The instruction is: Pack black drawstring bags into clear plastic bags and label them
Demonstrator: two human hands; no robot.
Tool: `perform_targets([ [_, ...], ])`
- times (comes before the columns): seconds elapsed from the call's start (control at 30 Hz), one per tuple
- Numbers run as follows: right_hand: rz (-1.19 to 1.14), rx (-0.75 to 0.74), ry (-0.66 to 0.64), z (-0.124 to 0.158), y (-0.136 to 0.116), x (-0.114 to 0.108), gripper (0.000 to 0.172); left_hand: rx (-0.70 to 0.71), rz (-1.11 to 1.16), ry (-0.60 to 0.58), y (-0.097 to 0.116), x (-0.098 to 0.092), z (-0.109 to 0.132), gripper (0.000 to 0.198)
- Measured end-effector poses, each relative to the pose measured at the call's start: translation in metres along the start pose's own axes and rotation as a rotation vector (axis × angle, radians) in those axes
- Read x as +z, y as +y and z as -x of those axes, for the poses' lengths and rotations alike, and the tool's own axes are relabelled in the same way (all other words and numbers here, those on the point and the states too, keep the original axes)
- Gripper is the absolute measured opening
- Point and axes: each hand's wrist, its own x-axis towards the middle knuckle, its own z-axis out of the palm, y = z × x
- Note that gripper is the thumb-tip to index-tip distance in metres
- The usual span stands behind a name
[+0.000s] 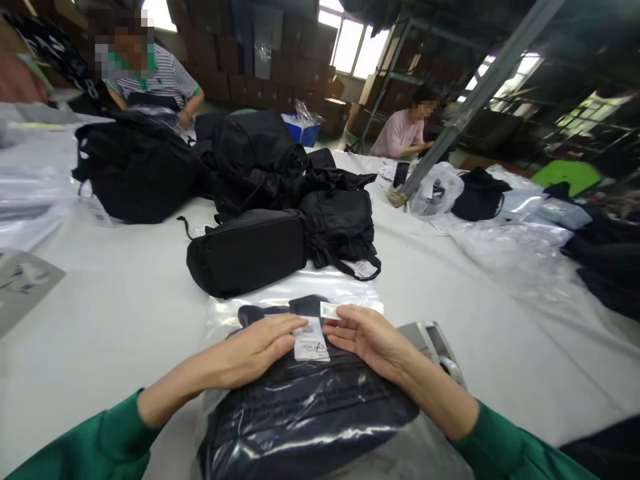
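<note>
A dark bag sealed in a clear plastic bag (pixel 305 413) lies on the white table (pixel 125 313) right in front of me. My left hand (pixel 255 350) rests flat on top of it, fingers stretched out toward a white label (pixel 311 343) on the plastic. My right hand (pixel 367 337) lies flat on the other side of the label, fingers together and extended, tips touching the label's edge. A small white barcode tag (pixel 330 311) sits just beyond the fingertips. Both sleeves are green.
A pile of black bags (pixel 250 250) lies beyond the packed one, with more (pixel 135 170) at the back left. A grey device (pixel 433 343) sits by my right wrist. Clear plastic sheets (pixel 515 253) cover the right side. Two other people work at the table's far edge.
</note>
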Motion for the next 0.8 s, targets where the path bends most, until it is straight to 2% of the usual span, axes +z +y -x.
perform_targets([
  [0.1,-0.024,0.043,0.019,-0.001,0.013,-0.012,0.022,-0.139,0.000,-0.119,-0.010,0.014,0.014,0.053],
  [0.17,-0.015,0.064,0.003,0.000,0.016,-0.016,0.027,-0.165,-0.021,-0.162,-0.011,0.019,0.019,0.053],
  [0.4,0.260,0.053,-0.015,-0.002,0.013,-0.012,0.031,0.037,-0.166,-0.318,0.009,0.010,0.015,0.043],
  [0.57,0.415,0.091,0.005,0.001,0.009,0.000,0.035,0.009,-0.180,-0.296,0.011,0.010,0.020,0.045],
  [0.8,0.551,0.160,0.097,-0.002,0.011,0.010,0.026,0.015,-0.185,-0.247,0.007,0.014,0.021,0.043],
])
